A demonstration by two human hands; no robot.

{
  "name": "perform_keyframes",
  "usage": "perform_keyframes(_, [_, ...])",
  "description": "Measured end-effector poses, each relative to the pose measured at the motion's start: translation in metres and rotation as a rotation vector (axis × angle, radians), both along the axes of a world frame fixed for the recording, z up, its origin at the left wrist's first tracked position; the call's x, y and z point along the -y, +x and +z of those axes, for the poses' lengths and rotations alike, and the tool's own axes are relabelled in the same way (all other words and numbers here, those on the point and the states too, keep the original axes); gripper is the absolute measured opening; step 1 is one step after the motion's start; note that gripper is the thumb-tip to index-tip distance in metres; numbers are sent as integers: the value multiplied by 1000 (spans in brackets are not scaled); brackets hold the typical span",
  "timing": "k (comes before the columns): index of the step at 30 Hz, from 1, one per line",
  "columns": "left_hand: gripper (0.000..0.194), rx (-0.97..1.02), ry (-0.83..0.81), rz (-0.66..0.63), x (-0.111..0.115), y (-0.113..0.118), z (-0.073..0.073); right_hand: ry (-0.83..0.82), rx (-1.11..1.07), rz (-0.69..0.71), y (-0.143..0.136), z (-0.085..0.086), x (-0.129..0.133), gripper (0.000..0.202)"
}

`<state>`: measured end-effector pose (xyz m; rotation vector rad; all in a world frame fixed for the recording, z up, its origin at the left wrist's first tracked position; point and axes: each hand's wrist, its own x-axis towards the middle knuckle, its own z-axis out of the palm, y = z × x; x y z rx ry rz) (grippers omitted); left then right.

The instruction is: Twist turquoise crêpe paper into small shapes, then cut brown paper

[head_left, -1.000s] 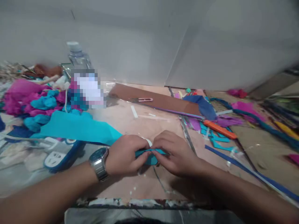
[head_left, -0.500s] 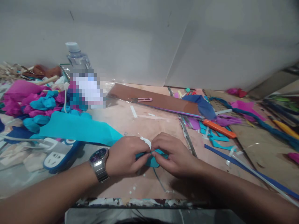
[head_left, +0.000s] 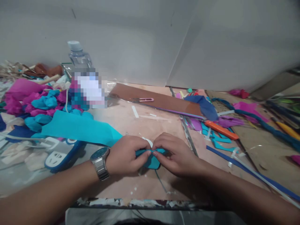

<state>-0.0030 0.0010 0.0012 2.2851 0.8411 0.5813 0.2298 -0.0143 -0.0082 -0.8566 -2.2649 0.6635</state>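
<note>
The small teal piece (head_left: pixel 152 162) sits between both hands, pinched at its upper edge by the thumb and fingers of the left hand (head_left: pixel 131 155) and right hand (head_left: pixel 175 154), its body hanging below the fingertips. Beyond, the clear bottle (head_left: pixel 81 59) stands upright; its contents are unclear.
</note>
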Motion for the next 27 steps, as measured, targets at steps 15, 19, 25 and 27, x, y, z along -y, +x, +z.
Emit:
perform_keyframes(15, [28, -5, 127, -52, 4, 2, -2, -240, -80, -54, -4, 4, 3, 10])
perform_keyframes(19, [27, -35, 105, -22, 2, 0, -3, -243, -50, -88, -1, 1, 3, 3])
perform_keyframes(25, [28, -104, 37, -11, 2, 1, -3, -118, 8, -19, -1, 3, 2, 5])
perform_keyframes(27, [30, -117, 23, -8, 1, 1, -1, -127, 1, -19, -1, 4, 1, 6])
